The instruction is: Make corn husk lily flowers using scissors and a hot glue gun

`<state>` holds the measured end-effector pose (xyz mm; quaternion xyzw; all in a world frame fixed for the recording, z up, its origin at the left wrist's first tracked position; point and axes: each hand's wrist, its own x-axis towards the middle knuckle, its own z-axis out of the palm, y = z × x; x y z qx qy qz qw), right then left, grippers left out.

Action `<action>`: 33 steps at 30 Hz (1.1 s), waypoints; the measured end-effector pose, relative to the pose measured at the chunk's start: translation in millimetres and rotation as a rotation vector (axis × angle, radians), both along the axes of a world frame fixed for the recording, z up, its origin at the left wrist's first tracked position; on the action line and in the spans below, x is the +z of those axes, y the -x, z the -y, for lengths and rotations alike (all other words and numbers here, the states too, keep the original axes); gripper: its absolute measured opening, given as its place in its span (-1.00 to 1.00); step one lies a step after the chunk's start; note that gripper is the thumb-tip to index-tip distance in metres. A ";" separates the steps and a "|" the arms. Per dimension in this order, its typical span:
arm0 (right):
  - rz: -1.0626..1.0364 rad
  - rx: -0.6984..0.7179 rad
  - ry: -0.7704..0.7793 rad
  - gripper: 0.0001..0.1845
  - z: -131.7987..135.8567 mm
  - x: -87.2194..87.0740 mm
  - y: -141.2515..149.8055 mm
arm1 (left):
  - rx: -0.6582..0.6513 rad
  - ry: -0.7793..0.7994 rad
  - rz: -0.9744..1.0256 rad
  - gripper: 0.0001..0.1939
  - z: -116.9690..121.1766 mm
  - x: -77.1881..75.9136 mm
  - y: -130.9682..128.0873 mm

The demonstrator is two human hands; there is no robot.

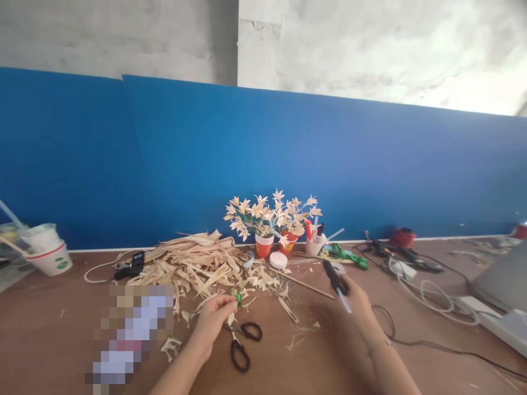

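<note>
Between the thumb and fingers of my left hand (214, 318) is a small green piece (238, 298), with pale husk bits close to it. My right hand (357, 307) is wrapped round a black glue gun (334, 278), and a translucent glue stick (345, 303) juts from its near end. Black-handled scissors (240, 346) lie on the table just right of my left wrist, blades partly hidden by the hand. Beyond both hands stand husk flowers (258, 208) in an orange-red paper cup (264, 246), beside a similar cup (288, 241).
A heap of dried husks (193, 260) spreads behind my left hand. A white tape roll (278, 260), a thin stick (308, 285) and a cup of tools (314, 244) sit mid-table. Cables (432, 299) and a power strip (504, 329) cover the right. Another white cup (50, 259) stands far left.
</note>
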<state>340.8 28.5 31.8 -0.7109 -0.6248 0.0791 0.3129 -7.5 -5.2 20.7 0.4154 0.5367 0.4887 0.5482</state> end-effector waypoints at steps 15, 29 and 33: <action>0.033 0.842 -0.072 -0.96 20.8 9.9 149.3 | 0.026 -0.014 0.000 -0.77 -0.2 -1.1 -1.2; -0.019 0.854 -0.069 -0.88 25.9 1.8 152.3 | -0.015 -0.005 -0.003 -0.80 3.9 -0.3 -2.8; -0.008 0.837 -0.070 -0.89 24.6 -1.7 150.9 | -0.011 -0.013 -0.010 -0.80 4.3 0.4 -3.0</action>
